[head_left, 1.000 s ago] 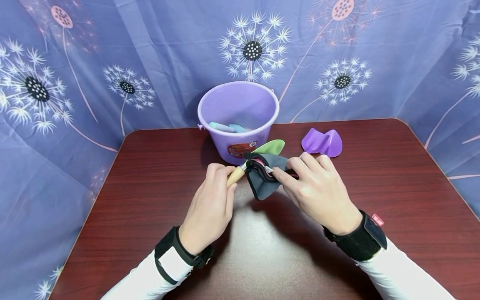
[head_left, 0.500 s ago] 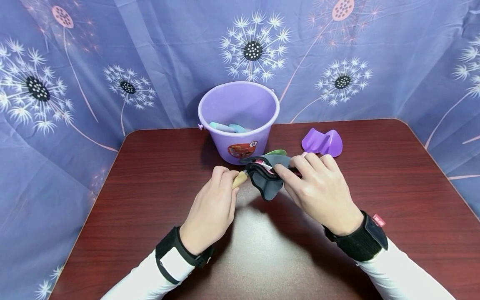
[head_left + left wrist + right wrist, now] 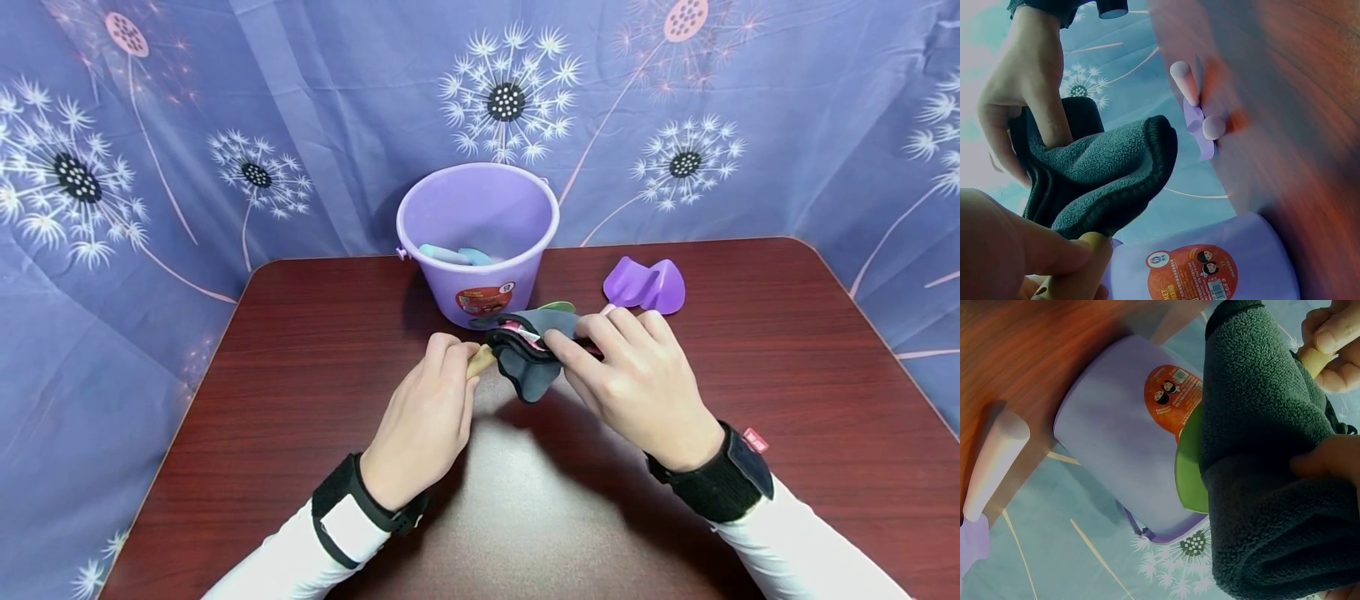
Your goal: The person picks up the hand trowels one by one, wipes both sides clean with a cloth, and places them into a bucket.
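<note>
My left hand (image 3: 420,417) pinches the pale wooden handle (image 3: 481,360) of a green toy shovel. The shovel's green blade (image 3: 1191,469) shows beyond the cloth in the right wrist view; only its edge is visible in the head view. My right hand (image 3: 637,383) holds a folded grey cloth (image 3: 531,375) with black edging and a white-and-pink tag. The cloth (image 3: 1110,156) wraps over the shovel where handle and blade meet, hiding that part. Both hands are above the table, in front of the bucket.
A purple bucket (image 3: 442,292) with light-blue items (image 3: 453,254) inside stands at the back of the brown table (image 3: 337,333). Right of it lies a purple toy tool (image 3: 643,285) with a pale pink handle (image 3: 997,462). A blue dandelion-print curtain (image 3: 337,100) hangs behind.
My left hand has shifted slightly right with the shovel. The cloth has come round the neck of the shovel, and most of the green blade is now hidden in the head view.
</note>
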A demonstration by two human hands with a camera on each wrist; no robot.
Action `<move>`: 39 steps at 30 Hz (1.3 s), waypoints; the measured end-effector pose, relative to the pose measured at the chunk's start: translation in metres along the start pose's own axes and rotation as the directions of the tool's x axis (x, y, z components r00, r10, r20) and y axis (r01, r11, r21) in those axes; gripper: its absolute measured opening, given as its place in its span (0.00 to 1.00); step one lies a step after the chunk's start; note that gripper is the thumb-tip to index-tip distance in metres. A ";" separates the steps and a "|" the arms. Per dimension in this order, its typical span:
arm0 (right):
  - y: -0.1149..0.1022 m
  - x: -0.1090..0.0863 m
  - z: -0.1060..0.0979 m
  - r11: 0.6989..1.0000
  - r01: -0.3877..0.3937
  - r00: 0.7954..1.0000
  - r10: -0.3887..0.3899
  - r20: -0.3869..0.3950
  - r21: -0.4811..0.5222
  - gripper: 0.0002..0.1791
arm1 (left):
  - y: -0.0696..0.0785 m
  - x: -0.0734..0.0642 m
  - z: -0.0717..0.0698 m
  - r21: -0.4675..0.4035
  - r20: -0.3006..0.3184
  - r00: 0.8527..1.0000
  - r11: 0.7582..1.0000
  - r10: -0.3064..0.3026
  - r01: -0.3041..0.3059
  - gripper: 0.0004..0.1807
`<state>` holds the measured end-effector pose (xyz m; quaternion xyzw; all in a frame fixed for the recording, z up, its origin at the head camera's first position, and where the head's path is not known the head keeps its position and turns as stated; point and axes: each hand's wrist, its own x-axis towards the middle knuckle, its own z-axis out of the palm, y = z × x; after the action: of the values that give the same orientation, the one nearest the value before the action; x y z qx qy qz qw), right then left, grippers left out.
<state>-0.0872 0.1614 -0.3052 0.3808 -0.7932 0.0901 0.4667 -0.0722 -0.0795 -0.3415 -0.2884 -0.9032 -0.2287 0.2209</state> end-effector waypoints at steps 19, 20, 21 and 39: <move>0.004 -0.004 0.003 1.000 -0.012 0.999 0.013 -0.041 0.014 0.10 | 0.002 0.001 0.000 0.002 0.001 1.000 1.000 0.002 -0.002 0.16; 0.005 -0.004 0.003 1.000 -0.020 0.999 0.020 -0.039 0.012 0.10 | 0.002 0.001 0.000 0.000 0.003 1.000 1.000 0.000 0.000 0.16; 0.005 -0.004 0.003 1.000 -0.026 0.999 0.027 -0.037 0.008 0.10 | 0.002 0.001 0.000 -0.003 0.005 1.000 1.000 -0.002 0.002 0.15; 0.028 -0.023 0.005 0.973 -0.229 0.973 0.228 0.024 0.040 0.17 | 0.002 0.000 -0.003 -0.124 0.008 0.998 0.990 -0.062 0.062 0.14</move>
<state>-0.1038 0.1905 -0.3200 0.2977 -0.8340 0.1566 0.4375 -0.0704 -0.0797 -0.3383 -0.2738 -0.8961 -0.2907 0.1936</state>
